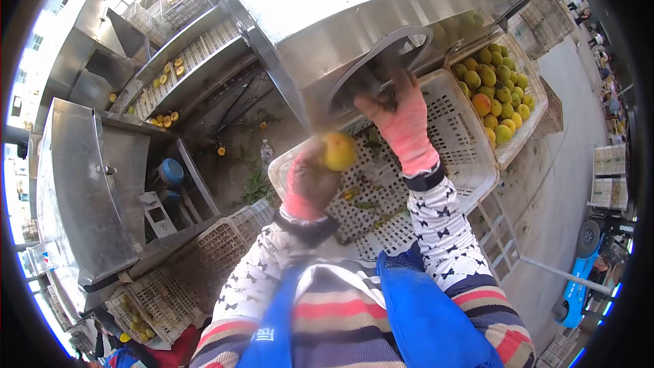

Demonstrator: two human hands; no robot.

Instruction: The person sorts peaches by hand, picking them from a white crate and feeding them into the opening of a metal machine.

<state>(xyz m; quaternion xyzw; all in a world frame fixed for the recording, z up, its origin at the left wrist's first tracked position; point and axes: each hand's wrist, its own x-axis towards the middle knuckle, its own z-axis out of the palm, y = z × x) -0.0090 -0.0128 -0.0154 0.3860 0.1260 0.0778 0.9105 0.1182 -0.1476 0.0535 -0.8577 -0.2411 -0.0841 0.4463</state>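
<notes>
I see my left hand (310,187) just left of the frame's centre, in a pink and dark glove, fingers curled around a yellow fruit (338,150) that sits at the glove's upper right edge. The fruit is blurred, so I cannot tell how firmly it is gripped, only that the glove touches it from below and left. My right hand (402,123) is above and right of it, also in a pink glove, raised to the grey ring (378,61) on the steel machine (381,20) at the top centre. Its fingers are bent against the dark parts inside the ring; whether they clasp anything there I cannot tell, since that spot is smeared.

Under both hands lies a white crate (463,150), almost bare, with a few leaves and scraps on its perforated floor. Just beside it, at the upper right, a second crate (528,119) is filled with yellow-green fruit, some blushed orange. At the upper left, a slatted conveyor (197,51) carries a few halved fruits. More white crates (218,245) are stacked at the lower left. My blue apron (422,313) and striped sleeves fill the bottom of the frame.
</notes>
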